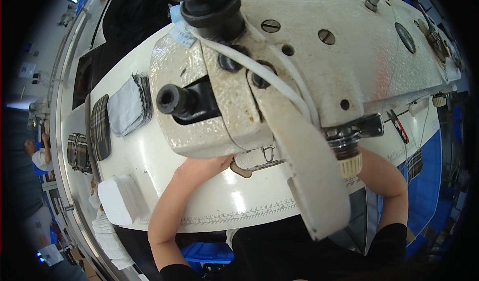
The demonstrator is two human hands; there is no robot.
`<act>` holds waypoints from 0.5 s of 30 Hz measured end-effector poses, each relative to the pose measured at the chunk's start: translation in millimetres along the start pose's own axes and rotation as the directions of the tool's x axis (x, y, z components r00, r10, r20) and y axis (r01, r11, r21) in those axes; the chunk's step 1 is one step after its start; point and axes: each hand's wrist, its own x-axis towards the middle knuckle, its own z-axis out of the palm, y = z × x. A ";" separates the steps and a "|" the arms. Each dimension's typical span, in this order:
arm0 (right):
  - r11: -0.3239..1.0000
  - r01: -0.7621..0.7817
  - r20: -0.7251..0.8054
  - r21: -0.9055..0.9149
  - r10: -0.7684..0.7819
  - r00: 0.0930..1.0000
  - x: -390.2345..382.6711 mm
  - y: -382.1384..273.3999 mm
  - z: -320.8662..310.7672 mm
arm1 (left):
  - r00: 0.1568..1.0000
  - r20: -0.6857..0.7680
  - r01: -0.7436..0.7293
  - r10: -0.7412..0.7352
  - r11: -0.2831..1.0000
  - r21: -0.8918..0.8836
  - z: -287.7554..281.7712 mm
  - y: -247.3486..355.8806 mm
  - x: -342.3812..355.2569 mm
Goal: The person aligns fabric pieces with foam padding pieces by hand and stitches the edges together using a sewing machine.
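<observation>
A cream sewing machine (309,36) fills the upper middle of the view and covers the work beneath it. My left hand (207,169) lies on the white table (214,201) at the machine's near left edge, its fingers hidden behind the machine head. Only the wrist end of my right hand (360,160) shows, beside a ridged cream knob (351,165); the rest is behind the machine. Whether either hand holds anything cannot be seen. A small brown-edged piece (241,170) shows just right of my left hand.
Left on the table are stacks of grey-blue fabric pieces (127,106), plaid pieces (100,126) and white pieces (117,198). Red-and-black thread snips (398,126) lie right of the machine. Blue material (429,181) hangs beyond the right edge. Another person's arm (46,149) shows far left.
</observation>
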 end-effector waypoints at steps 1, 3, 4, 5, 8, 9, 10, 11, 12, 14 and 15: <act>1.000 -0.009 0.012 -0.014 0.009 1.000 -0.3 -0.3 0.0 | 0.996 0.049 0.075 -0.074 0.997 -0.006 0.0 -0.9 3.0; 0.999 -0.019 0.023 -0.027 0.020 1.000 0.3 -1.6 -1.2 | 0.984 0.099 0.149 -0.147 0.989 -0.007 1.8 -2.8 5.1; 0.999 -0.020 0.005 -0.036 0.020 1.000 2.1 -3.4 -3.8 | 0.985 0.084 0.151 -0.148 0.988 -0.035 5.3 -5.1 4.8; 0.999 -0.020 -0.004 -0.041 0.020 1.000 1.8 -3.7 -3.4 | 0.986 0.077 0.152 -0.148 0.987 -0.048 5.5 -4.4 5.0; 0.996 -0.086 0.051 -0.008 0.086 0.995 -0.2 -2.3 4.4 | 0.997 0.005 0.081 -0.081 0.991 -0.111 3.7 4.8 5.6; 0.993 -0.114 0.074 -0.004 0.114 0.991 -1.1 -2.1 4.5 | 0.999 -0.018 0.048 -0.050 0.990 -0.130 5.3 8.2 7.2; 0.995 -0.100 0.048 0.016 0.099 0.994 -0.2 -1.9 2.2 | 0.998 -0.070 -0.011 0.003 0.994 -0.112 9.4 12.9 4.6; 0.995 -0.094 0.035 0.025 0.093 0.995 0.8 -2.3 -0.4 | 0.991 -0.122 -0.069 0.057 0.993 -0.092 12.6 17.1 3.6; 0.996 -0.087 0.020 0.036 0.087 0.996 1.6 -2.6 -2.3 | 0.991 -0.120 -0.071 0.060 0.993 -0.092 12.9 22.8 5.7; 0.996 -0.072 0.005 0.044 0.071 0.997 2.0 -3.0 -5.0 | 0.984 -0.166 -0.098 0.067 0.978 -0.184 9.7 33.6 10.7; 0.997 -0.062 -0.001 0.051 0.062 0.998 2.5 -2.9 -4.2 | 0.984 -0.165 -0.095 0.065 0.979 -0.182 12.8 30.7 7.1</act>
